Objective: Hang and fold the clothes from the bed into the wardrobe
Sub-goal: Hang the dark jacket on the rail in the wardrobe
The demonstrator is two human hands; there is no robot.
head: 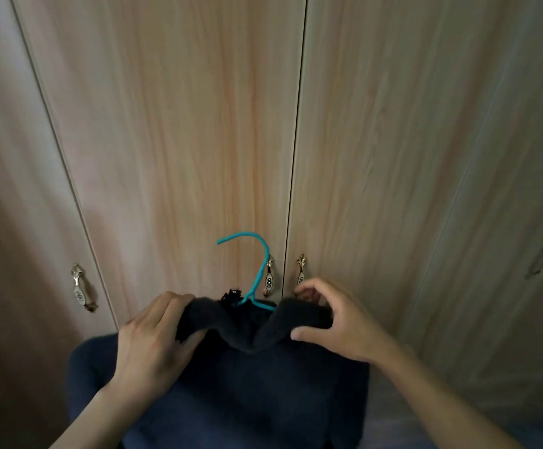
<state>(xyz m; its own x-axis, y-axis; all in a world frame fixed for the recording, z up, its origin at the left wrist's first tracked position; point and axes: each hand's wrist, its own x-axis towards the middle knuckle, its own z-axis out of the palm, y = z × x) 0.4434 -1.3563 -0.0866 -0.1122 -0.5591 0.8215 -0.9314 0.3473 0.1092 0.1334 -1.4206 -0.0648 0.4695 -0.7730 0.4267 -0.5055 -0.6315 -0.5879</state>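
Sweater (231, 384) on hanger (257, 270), before wardrobe (182, 124)

What carries the clothing here, as I see it from my station, is a turquoise hanger (258, 276). A dark sweater (231, 384) sits on it, and only the hook and a short part of one arm of the hanger come out at the collar. The hanger itself stands on nothing: my left hand (153, 338) grips the left shoulder of the sweater and my right hand (338, 325) pinches the right shoulder. Both hold it up in front of the closed wardrobe doors (182, 140).
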